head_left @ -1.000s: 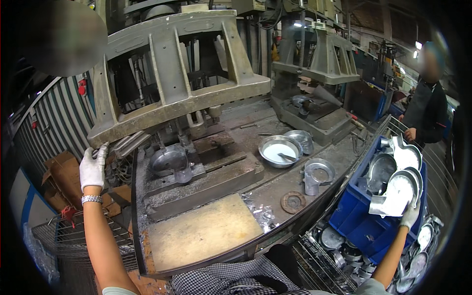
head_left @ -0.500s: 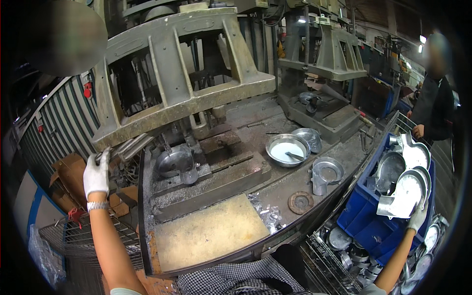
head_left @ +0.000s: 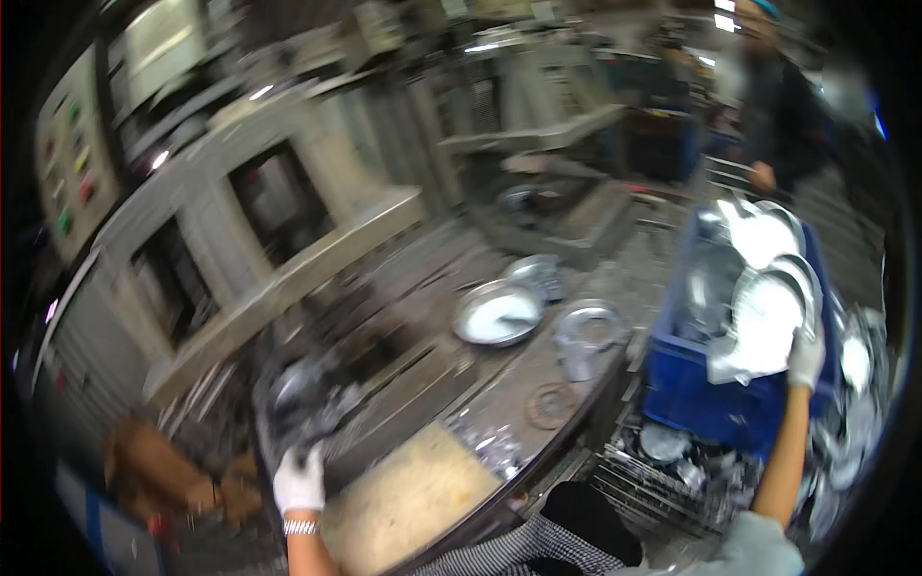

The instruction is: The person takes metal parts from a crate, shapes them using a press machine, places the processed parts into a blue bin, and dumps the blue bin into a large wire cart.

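Observation:
My right hand (head_left: pixel 807 359), in a white glove, grips the edge of a shiny cast metal housing (head_left: pixel 768 312) on top of a blue crate (head_left: pixel 706 389). Other castings lie around it in the crate. At the near left, my gloved left hand (head_left: pixel 300 480) hovers by the left corner of the machine bed. Its fingers look apart and nothing shows in them, though motion blurs them. Beyond that hand, a metal casting (head_left: pixel 309 389) sits on the press bed, its outline smeared. A pale board (head_left: pixel 408 504) lies on the near part of the bed.
A metal bowl (head_left: pixel 497 315) of white liquid stands mid-bed, with a ring-shaped casting (head_left: pixel 588 331) and a rusty disc (head_left: pixel 552 407) nearby. The heavy press frame (head_left: pixel 288 278) overhangs the left. Another person (head_left: pixel 783 115) stands beyond the crate. More castings (head_left: pixel 850 432) lie at right.
My left hand has come away from the press's left side, down and toward the bed's near corner. My right hand stays on the housing. The whole view has swung and blurred.

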### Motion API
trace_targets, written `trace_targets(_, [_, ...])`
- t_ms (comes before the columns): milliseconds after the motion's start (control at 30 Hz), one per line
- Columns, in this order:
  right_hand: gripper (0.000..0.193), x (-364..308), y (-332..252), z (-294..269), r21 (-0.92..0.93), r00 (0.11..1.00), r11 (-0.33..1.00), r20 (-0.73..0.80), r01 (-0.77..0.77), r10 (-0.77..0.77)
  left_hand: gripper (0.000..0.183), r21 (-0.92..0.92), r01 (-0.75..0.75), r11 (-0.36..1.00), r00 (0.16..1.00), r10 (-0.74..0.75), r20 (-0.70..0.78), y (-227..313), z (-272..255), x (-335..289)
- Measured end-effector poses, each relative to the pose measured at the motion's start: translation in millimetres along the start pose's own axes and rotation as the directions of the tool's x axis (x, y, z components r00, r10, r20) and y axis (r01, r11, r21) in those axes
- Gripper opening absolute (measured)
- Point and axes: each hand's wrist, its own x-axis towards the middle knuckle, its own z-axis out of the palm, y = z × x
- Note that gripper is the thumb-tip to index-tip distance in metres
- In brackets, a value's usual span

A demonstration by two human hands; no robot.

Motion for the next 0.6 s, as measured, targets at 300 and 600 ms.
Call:
trace_targets(300, [0.046,-27,-58,0,0.324,0.996,0.945,-0.051,-0.052,0.073,0.044,0.077,0.073,0.994,0.994,-0.065,-0.093,17,53,40])
trace_targets(600, [0.042,-27,-56,-1,0.187,0.997,0.982,-0.053,-0.041,0.052,0.05,0.095,0.025,0.995,0.975,-0.046,0.218,53,5,31])
